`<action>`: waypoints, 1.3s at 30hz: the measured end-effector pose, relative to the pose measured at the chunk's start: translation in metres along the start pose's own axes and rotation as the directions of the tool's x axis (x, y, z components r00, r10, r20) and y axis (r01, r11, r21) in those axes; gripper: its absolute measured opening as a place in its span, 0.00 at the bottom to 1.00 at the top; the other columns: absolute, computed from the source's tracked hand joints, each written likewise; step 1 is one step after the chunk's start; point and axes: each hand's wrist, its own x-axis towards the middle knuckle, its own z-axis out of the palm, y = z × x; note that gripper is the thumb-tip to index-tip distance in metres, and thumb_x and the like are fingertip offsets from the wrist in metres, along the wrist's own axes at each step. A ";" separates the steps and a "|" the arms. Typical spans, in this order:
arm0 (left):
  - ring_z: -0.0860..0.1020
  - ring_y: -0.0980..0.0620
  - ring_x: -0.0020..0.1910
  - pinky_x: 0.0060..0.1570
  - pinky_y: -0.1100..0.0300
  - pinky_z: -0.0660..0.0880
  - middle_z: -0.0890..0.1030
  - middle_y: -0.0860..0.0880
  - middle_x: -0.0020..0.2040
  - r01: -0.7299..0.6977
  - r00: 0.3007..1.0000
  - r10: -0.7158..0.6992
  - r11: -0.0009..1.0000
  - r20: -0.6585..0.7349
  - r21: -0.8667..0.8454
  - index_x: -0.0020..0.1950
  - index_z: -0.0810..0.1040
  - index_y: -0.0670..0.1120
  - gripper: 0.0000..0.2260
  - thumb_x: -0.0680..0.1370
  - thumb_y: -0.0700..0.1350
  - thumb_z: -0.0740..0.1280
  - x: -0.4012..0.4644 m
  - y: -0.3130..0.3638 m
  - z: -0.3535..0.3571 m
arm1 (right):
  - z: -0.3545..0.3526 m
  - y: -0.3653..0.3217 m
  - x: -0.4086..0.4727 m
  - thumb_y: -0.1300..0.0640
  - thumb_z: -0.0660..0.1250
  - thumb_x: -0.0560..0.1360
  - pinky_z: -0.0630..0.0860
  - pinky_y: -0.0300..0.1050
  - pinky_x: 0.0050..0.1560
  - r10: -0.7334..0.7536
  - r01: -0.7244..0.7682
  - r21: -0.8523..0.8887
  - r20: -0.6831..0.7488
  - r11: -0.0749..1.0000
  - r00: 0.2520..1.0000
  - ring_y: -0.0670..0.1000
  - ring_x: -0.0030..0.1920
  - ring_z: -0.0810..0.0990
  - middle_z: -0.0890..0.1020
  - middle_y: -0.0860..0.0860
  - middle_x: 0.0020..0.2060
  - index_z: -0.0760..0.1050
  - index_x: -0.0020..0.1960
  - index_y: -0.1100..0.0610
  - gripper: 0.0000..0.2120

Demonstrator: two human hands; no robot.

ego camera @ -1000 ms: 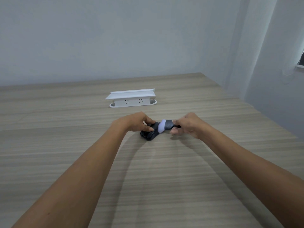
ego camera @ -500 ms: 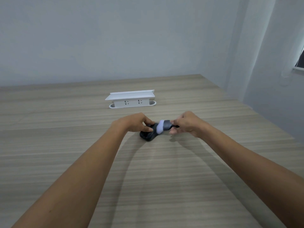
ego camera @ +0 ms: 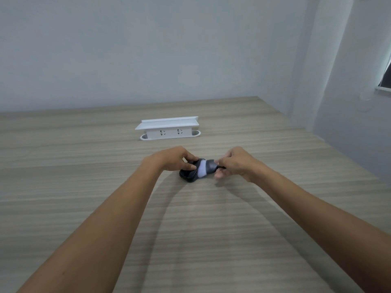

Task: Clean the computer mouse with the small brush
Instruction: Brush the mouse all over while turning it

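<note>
A black computer mouse (ego camera: 187, 176) lies on the wooden table (ego camera: 190, 218) in the middle of the view. My left hand (ego camera: 169, 159) grips its far left side with fingers and thumb. My right hand (ego camera: 237, 162) pinches the dark handle of a small brush (ego camera: 206, 168). The brush's pale, whitish bristles rest on the mouse's right top. Most of the handle is hidden inside my right fingers.
A white power strip box (ego camera: 169, 129) with two sockets on its front stands farther back on the table. The table's right edge runs diagonally near a pale wall and curtain (ego camera: 338, 81) on the right.
The brush head has slid slightly back and forth over the mouse. Both hands stay in nearly the same place; the mouse has not moved.
</note>
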 end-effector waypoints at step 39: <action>0.78 0.45 0.56 0.61 0.52 0.74 0.82 0.47 0.57 0.029 0.998 -0.022 0.994 -0.066 0.107 0.65 0.82 0.48 0.15 0.80 0.51 0.68 -0.003 0.013 0.003 | 0.002 0.015 0.003 0.60 0.66 0.80 0.85 0.55 0.49 -0.023 0.032 0.119 -0.078 0.992 0.997 0.65 0.41 0.87 0.84 0.62 0.32 0.78 0.40 0.66 0.12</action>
